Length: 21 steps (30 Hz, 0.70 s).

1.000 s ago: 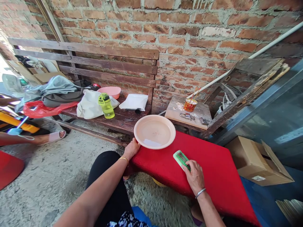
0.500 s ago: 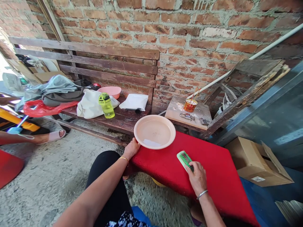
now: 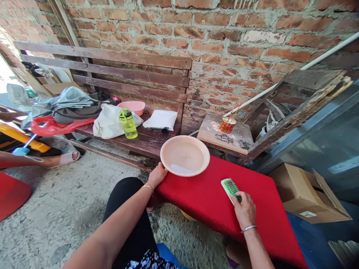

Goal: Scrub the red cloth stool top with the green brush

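Note:
My right hand (image 3: 245, 207) is closed around one end of a pale green scrubbing brush (image 3: 226, 184), whose green and brownish bristles show on its upper side. The brush is over the red cloth (image 3: 202, 198) that covers a long, narrow surface. At the cloth's left corner, my left hand (image 3: 157, 176) grips the edge with its fingers curled, partly hidden from view. Just beyond that hand stands a pale pink basin (image 3: 185, 140) holding clear water, with something whitish showing in its lower part.
A wooden bench (image 3: 148, 140) along the brick wall carries bags, a green bottle (image 3: 129, 125) and a pink bowl (image 3: 137, 107). A small board (image 3: 207, 129) holds a patterned cup (image 3: 226, 126) and padlocks. On the right sits a cardboard box (image 3: 297, 194). Another person's foot (image 3: 67, 158) shows at left.
My right hand has moved the brush to the right across the red cloth, away from the basin. My left hand keeps its hold at the corner. The view has shifted slightly.

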Motion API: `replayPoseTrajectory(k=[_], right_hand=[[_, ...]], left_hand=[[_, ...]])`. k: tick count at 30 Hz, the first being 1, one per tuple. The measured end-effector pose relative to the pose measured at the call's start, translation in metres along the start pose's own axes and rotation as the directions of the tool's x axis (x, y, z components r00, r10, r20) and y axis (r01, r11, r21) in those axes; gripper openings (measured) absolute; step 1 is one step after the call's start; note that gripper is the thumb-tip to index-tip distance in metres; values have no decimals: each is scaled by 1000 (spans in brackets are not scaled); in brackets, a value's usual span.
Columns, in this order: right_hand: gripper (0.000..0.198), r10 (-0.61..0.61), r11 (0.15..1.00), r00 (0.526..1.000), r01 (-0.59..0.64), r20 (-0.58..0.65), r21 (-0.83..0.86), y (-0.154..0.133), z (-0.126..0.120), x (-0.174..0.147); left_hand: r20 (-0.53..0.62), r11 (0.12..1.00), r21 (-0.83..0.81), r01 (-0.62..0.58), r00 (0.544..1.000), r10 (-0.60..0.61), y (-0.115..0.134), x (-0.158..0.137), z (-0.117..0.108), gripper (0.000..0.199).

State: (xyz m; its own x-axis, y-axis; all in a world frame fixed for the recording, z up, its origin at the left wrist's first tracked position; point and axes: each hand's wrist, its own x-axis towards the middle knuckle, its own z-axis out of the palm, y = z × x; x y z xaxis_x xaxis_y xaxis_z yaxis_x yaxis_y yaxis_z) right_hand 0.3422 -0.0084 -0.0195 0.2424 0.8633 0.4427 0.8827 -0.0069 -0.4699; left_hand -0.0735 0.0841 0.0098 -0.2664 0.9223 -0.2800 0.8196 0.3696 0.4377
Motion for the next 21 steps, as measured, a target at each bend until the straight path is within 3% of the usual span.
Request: replayPoseTrajectory(k=[5,8,10,13,17,19,21], right_hand=[[49,-263,960,958,246,119,136,-43,13,-23],[44,-318,943,936,296,151,152,-53,16,-26],[49,-262,961,956,246,133,125,-44,14,-19],[65,-58,997,996,54,65,56,-14,3,-3],[76,185,982,982,-183,-37,54,17,-9,10],[75,197,977,980,-194,-29,88,15,-9,8],[72,130,987,991,-130,12,94,4,-5,1]], left_hand=[[7,1000,21,-1,1000,1,0,-2,-1,45],[16,1000,23,-5,1000,4,1,-3,-3,45],[18,1000,18,-8,1000,8,1,-3,-3,46],[8,1000,14,-5,1000,5,1,-2,-2,46],[0,1000,4,-2,1000,2,0,-1,-1,45],[-1,1000,1,-2,1000,2,0,0,-1,45],[-2,1000,2,-3,1000,3,0,0,-1,45]])
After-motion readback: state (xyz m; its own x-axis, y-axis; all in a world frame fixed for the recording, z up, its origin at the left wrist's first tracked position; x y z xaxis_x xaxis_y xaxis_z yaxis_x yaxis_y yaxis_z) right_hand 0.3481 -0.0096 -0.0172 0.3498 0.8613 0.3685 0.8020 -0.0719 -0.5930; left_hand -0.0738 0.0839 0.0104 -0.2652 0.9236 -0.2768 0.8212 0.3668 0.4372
